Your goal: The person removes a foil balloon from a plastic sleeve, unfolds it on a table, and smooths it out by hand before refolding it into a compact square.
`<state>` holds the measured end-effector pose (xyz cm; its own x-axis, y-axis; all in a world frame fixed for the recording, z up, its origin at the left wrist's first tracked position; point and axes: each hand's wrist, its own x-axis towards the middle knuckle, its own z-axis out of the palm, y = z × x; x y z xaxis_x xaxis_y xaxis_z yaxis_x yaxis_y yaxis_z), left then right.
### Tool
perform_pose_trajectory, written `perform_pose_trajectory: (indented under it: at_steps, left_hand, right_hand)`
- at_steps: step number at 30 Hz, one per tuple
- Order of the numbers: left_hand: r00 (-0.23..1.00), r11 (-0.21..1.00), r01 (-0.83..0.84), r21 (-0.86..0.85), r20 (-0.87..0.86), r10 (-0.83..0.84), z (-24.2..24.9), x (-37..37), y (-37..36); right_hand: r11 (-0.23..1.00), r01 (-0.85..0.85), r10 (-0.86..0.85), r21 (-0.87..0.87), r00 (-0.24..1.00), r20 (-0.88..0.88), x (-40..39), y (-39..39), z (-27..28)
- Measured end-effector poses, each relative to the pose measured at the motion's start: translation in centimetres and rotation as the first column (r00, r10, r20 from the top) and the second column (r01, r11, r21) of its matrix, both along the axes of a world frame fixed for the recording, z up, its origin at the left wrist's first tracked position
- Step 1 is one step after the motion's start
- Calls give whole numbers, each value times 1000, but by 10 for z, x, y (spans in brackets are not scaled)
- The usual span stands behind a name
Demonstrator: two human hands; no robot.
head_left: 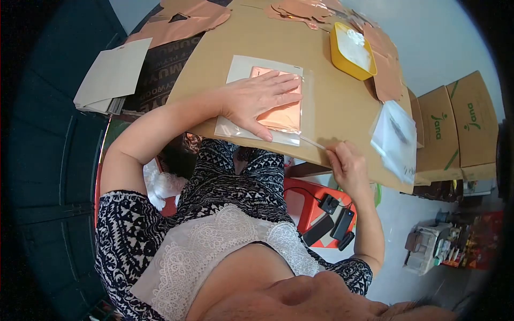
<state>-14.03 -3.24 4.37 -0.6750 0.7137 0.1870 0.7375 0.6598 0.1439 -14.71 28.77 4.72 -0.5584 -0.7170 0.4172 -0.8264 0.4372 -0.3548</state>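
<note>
My left hand (pixel 262 101) lies flat with its fingers spread, pressing on a shiny copper-coloured folded sheet (pixel 284 115). The sheet lies with a white card (pixel 241 67) inside or under a clear plastic bag (pixel 230 128); the hand hides part of how they are layered. At the table's front edge, my right hand (pixel 348 163) is closed in a pinch on a thin pale strip (pixel 313 142). That strip runs taut from the bag's lower right corner to my right fingertips.
Brown board covers the table (pixel 326 117). A yellow tub (pixel 356 56) with white contents stands at the back right. Clear bags (pixel 395 140) lie at the right edge, copper-coloured sheets (pixel 187 21) at the back. White cards (pixel 115 75) are stacked left; a red stool (pixel 308 200) holds electronics below.
</note>
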Motion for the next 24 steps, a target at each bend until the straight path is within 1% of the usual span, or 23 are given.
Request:
perform_pose_trajectory:
  at_steps: [8, 10, 13, 14, 17, 20, 24]
  left_hand:
    - [1000, 1000, -11, 29, 6, 11, 0, 3, 2]
    - [1000, 1000, -2, 23, -12, 3, -2, 0, 1]
    - [997, 1000, 3, 17, -71, -2, -3, -1, 2]
    - [995, 1000, 3, 11, -96, -2, -2, 2, 3]
    - [996, 998, -38, -56, -82, 33, 1, 3, 6]
    - [997, 996, -70, -63, -46, 67, -4, 3, 6]
    - [996, 995, -77, -63, -46, 74, -6, 3, 6]
  right_hand:
    - [998, -67, 67, -1, 998, -5, -5, -7, 1]
    - [997, -78, 78, 1, 997, 2, -9, -7, 3]
    - [992, -127, 127, -10, 990, 63, -17, -9, 1]
    - [988, -152, 153, -15, 987, 56, -16, -11, 1]
    - [979, -204, 205, -20, 978, 27, -18, -21, 2]
    - [974, -225, 225, -30, 974, -16, -22, -30, 0]
    - [969, -243, 241, -42, 969, -50, -23, -36, -4]
